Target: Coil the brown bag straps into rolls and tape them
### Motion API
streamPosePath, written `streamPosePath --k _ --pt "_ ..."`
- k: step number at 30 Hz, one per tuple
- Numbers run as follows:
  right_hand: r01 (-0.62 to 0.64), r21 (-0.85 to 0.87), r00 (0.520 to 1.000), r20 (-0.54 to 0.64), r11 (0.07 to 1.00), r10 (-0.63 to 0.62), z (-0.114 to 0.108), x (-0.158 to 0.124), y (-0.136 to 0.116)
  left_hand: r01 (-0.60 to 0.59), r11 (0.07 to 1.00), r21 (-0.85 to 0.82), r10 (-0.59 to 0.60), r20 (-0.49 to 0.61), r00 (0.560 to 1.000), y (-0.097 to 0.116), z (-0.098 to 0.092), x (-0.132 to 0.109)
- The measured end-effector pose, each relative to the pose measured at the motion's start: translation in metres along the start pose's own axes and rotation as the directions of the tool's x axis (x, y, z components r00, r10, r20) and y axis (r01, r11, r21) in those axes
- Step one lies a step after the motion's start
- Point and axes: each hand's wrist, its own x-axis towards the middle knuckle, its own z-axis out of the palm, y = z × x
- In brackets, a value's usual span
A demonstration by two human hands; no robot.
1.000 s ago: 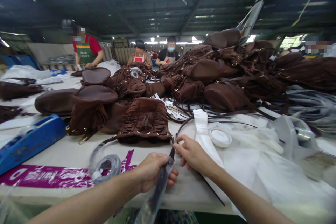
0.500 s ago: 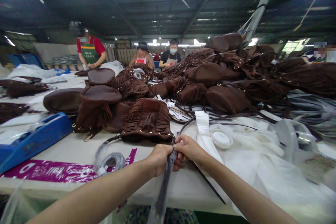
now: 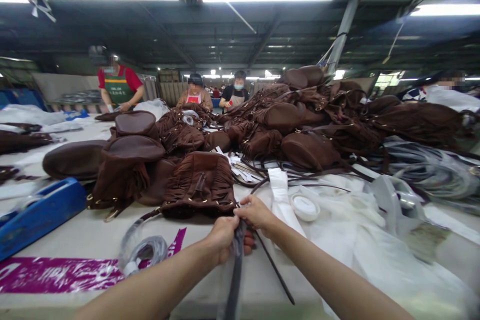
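My left hand (image 3: 224,236) is closed round a dark brown bag strap in a clear plastic sleeve (image 3: 234,280), which hangs down over the table's near edge. My right hand (image 3: 255,213) pinches the same strap just above the left hand. The strap leads up to a brown fringed suede bag (image 3: 200,182) lying on the table right behind both hands. More brown fringed bags (image 3: 127,160) lie to the left of it.
A big heap of brown bags (image 3: 318,115) fills the back right. A blue tape dispenser (image 3: 37,212) sits at left, a coil of plastic-wrapped strap (image 3: 144,250) and a purple strip (image 3: 75,275) in front. White wrapping (image 3: 375,240) and a small white lid (image 3: 304,206) lie right. Three people work at the far end.
My hands have come together on the strap and moved up toward the fringed bag. The camera view has tilted upward slightly.
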Motion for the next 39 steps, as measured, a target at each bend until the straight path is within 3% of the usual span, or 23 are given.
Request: streamPosePath --k 5,8,11,16,20,21,22,23,24,25,26,28,31,36,39 --pt "0.077 -0.143 0.997 0.043 0.987 -0.071 -0.022 -0.01 -0.004 -0.019 1.0 0.012 0.019 0.05 0.999 0.004 0.005 0.008" --pt "0.125 -0.195 0.992 0.032 0.973 -0.121 -0.036 -0.029 -0.003 -0.055 0.997 0.046 0.055 -0.001 0.998 0.005 0.004 0.008" --pt "0.085 -0.205 0.996 0.054 0.975 -0.075 -0.036 -0.055 0.009 -0.107 0.99 0.096 0.115 -0.075 0.991 0.003 0.005 0.01" --pt "0.078 0.128 0.985 0.143 0.989 -0.096 -0.01 -0.078 0.037 -0.161 0.959 0.235 0.185 -0.085 0.979 0.0 0.011 0.01" --pt "-0.089 0.338 0.976 0.217 0.937 0.015 -0.008 -0.073 0.043 -0.168 0.89 0.424 0.183 0.006 0.983 0.015 -0.001 -0.002" --pt "-0.131 0.371 0.97 0.239 0.919 0.041 -0.012 -0.072 0.042 -0.237 0.826 0.512 0.249 0.046 0.967 0.023 -0.006 -0.005" --pt "-0.17 0.393 0.964 0.256 0.904 0.07 -0.017 -0.07 0.041 -0.345 0.7 0.625 0.358 0.111 0.927 0.032 -0.013 -0.007" --pt "-0.201 0.404 0.958 0.269 0.893 0.094 -0.022 -0.069 0.04 -0.463 0.496 0.735 0.476 0.216 0.853 0.04 -0.019 -0.008" --pt "-0.224 0.403 0.954 0.277 0.887 0.116 -0.027 -0.069 0.039 -0.55 0.228 0.804 0.556 0.356 0.751 0.048 -0.025 -0.007" --pt "-0.237 0.395 0.952 0.278 0.887 0.13 -0.032 -0.068 0.038 -0.582 -0.048 0.812 0.568 0.501 0.653 0.054 -0.03 -0.003" --pt "-0.244 0.382 0.951 0.273 0.892 0.143 -0.036 -0.067 0.038 -0.574 -0.269 0.773 0.518 0.619 0.591 0.059 -0.034 0.002" --pt "-0.244 0.35 0.954 0.252 0.904 0.161 -0.039 -0.066 0.036 -0.537 -0.484 0.69 0.375 0.719 0.585 0.062 -0.04 0.016" --pt "-0.272 0.332 0.947 0.26 0.903 0.19 -0.035 -0.061 0.033 -0.494 -0.578 0.65 0.301 0.732 0.611 0.056 -0.042 0.037" --pt "-0.385 0.409 0.906 0.338 0.827 0.255 -0.024 -0.045 0.017 -0.541 -0.578 0.611 0.353 0.785 0.51 0.046 -0.043 0.044" --pt "-0.485 0.437 0.86 0.395 0.758 0.322 -0.019 -0.033 0.01 -0.583 -0.531 0.615 0.375 0.787 0.489 0.043 -0.047 0.039"
